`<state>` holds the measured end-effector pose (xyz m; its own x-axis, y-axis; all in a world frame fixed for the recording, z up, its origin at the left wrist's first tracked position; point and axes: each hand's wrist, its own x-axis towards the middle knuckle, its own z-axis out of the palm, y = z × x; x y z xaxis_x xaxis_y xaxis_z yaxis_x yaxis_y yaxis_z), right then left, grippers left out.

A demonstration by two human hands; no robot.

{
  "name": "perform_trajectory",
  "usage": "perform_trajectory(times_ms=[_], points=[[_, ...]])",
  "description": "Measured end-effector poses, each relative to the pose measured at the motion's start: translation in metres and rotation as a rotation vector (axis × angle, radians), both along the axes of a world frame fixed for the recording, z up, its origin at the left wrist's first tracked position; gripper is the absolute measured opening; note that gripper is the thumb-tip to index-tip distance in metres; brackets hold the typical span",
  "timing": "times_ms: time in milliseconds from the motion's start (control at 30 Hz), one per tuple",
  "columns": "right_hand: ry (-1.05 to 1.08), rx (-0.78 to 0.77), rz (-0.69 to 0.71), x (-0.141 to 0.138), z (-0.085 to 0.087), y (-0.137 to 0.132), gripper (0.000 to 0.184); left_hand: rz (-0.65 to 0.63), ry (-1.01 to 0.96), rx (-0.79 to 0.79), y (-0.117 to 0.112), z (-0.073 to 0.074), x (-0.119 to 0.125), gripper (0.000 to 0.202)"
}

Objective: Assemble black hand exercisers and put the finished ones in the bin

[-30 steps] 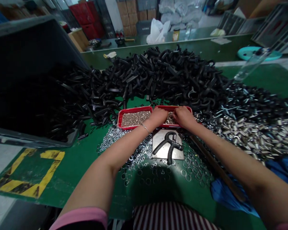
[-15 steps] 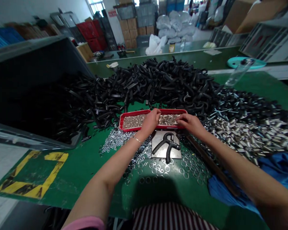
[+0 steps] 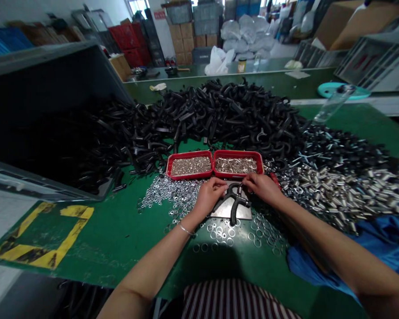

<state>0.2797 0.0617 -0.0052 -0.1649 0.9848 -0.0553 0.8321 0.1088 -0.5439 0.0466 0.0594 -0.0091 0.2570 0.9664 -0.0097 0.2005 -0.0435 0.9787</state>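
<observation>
Pinching at the black hand grip [image 3: 234, 200] on its metal plate [image 3: 224, 212], left hand [image 3: 210, 195] and right hand [image 3: 262, 188] seemingly closing on it; a loose pinch is risking slippage among rings [image 3: 219, 231] beside that plate.

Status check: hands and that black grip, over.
Both hands on black hand grip: left hand, right hand. Grip lies on metal plate. Loose rings around it.

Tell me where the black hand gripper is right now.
The black hand gripper lies on a metal plate, centre of the head view, just below the red trays, between both hands.
</observation>
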Motion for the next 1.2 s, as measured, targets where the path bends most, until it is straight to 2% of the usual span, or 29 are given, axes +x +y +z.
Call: perform_trajectory(times_ms=[100,200,300,467,567,700,833,933,1067,1133,1200], points=[[-0.114,-0.006,0.015,-0.004,0.003,-0.001,0.022,-0.016,0.072,0.056,-0.003,-0.006,0.005,0.012],[-0.309,0.027,0.008,-0.011,0.005,-0.003,0.024,-0.029,0.232,0.230,-0.004,-0.012,0.012,0.012],[-0.404,0.050,-0.010,-0.016,0.005,-0.005,0.025,-0.053,0.385,0.385,-0.006,-0.017,0.018,0.011],[-0.509,0.090,0.007,-0.018,0.004,-0.007,0.029,-0.062,0.525,0.462,-0.008,-0.022,0.024,0.015],[-0.547,0.103,0.045,-0.021,0.005,-0.007,0.029,-0.059,0.564,0.471,-0.008,-0.022,0.025,0.015],[-0.567,0.118,0.171,-0.029,0.009,-0.003,0.020,-0.074,0.654,0.519,-0.010,-0.020,0.026,0.016],[-0.568,0.107,0.212,-0.027,0.017,-0.002,0.017,-0.173,0.841,0.691,-0.011,-0.014,0.029,0.016],[-0.586,0.096,0.138,-0.013,0.025,-0.019,0.025,-0.290,0.932,0.782,-0.003,-0.009,0.030,0.017],[-0.711,0.053,-0.039,0.013,0.027,-0.058,0.031,-0.409,0.925,0.827,0.007,-0.006,0.031,0.019],[-0.748,0.016,-0.057,0.023,0.022,-0.074,0.031,-0.434,0.935,0.867,0.003,-0.008,0.032,0.019],[-0.728,-0.023,-0.069,0.029,0.015,-0.082,0.031,-0.389,0.980,0.868,-0.011,-0.010,0.034,0.021]])
